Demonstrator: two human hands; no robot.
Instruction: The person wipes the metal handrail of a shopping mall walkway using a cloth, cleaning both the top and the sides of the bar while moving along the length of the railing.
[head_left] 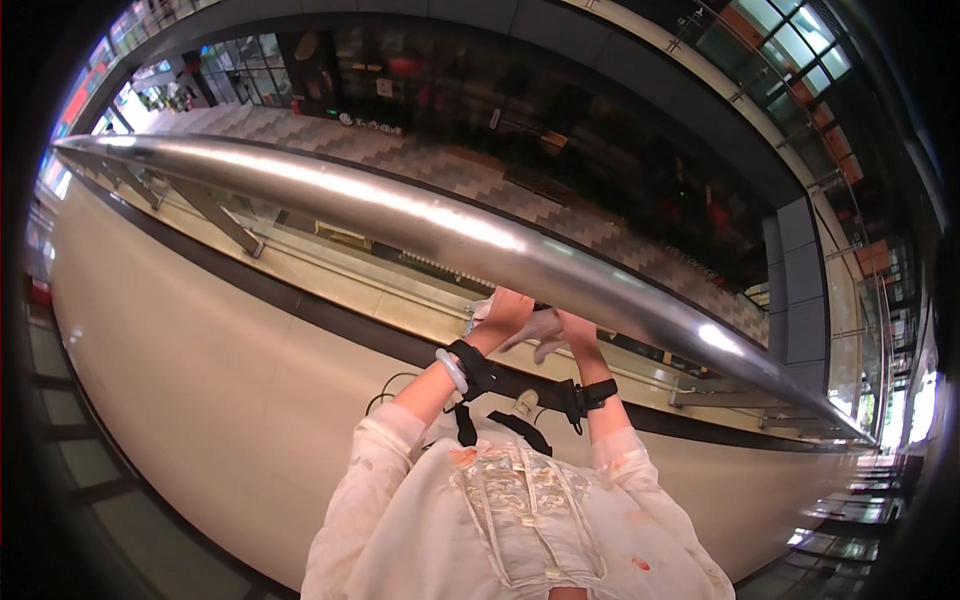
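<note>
So on the far left there's a paved floor (235, 122) down on a lower level, and a shiny metal handrail (400, 205) slants from there right down to the lower right, with a flat metal post (215, 215) under it. Pale floor (200, 320) on the person's side, edged by a dark strip (300, 300). Moving right: a white bracelet (452, 372) and a black strap (475, 367) on the left wrist, then the left hand (508, 310), up against the rail's lower edge. Its fingers look bent, but they're mostly hidden, so can't tell if they're gripping anything. The pale cloth-like thing (542, 332) is between the two hands, below the rail. A light shoe (526, 403) pokes out under that, above the stained white top (530, 560). Next, the right hand (575, 325), right beside the cloth-like thing, fingers tucked out of sight, so no telling whether they're clenched or loose. Another black strap (590, 398) on that wrist. Far right, a grey tiled wall (805, 310).
</note>
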